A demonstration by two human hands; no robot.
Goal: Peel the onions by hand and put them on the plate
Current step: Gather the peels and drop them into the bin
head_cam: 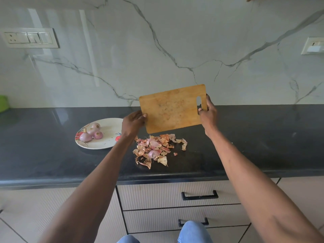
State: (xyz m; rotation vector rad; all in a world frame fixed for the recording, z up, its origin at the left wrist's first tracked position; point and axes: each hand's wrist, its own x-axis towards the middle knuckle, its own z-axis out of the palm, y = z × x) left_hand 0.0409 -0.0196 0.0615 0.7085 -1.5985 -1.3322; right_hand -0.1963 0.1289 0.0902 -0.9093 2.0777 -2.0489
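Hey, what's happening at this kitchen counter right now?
A person holds a wooden cutting board tilted above the black counter, left hand on one edge, right hand at the handle end. A pile of onion skins lies below it. Peeled onions sit on the floral plate to the left.

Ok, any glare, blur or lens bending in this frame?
Head view: bright window glare streaks the glossy wall and dark counter; wide-angle lens bows the counter edge; board, peels and plate stay sharp, no motion blur on either hand.
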